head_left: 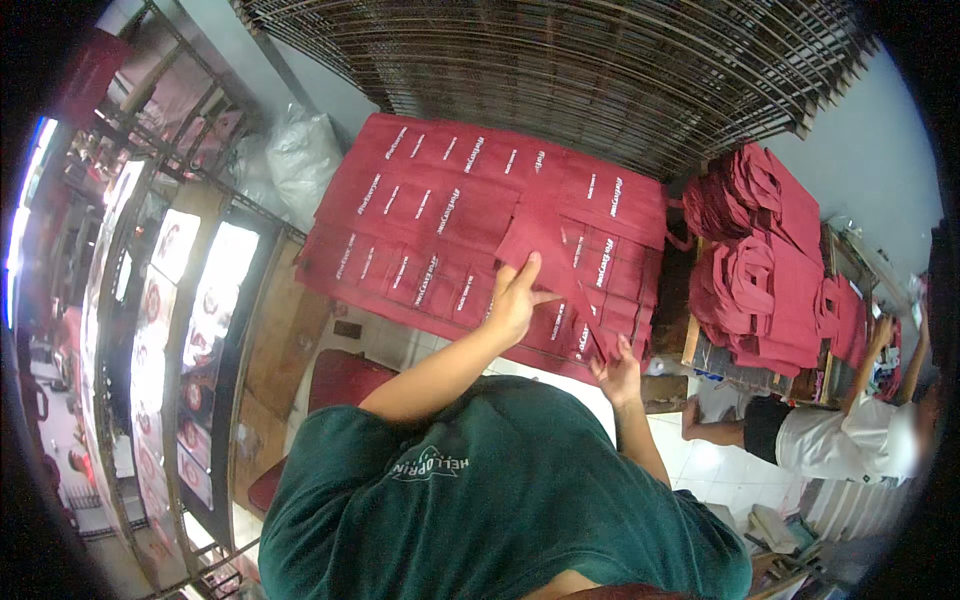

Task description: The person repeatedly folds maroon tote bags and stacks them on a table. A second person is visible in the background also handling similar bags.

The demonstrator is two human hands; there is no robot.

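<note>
A folded red fabric panel is raised at an angle over a wide layer of red printed fabric pieces on the table. My left hand is at the panel's lower left edge, its fingers on the cloth and the thumb pointing out to the right. My right hand pinches the panel's narrow lower right corner near the table's front edge. White lettering runs in rows across the flat pieces beneath. How far the left fingertips wrap behind the cloth is hidden.
Stacked red bags with handles lie on a stand to the right. A large wire rack rises behind the table. Clear plastic bags sit at the back left, near framed panels. At far right, a person in a white shirt works.
</note>
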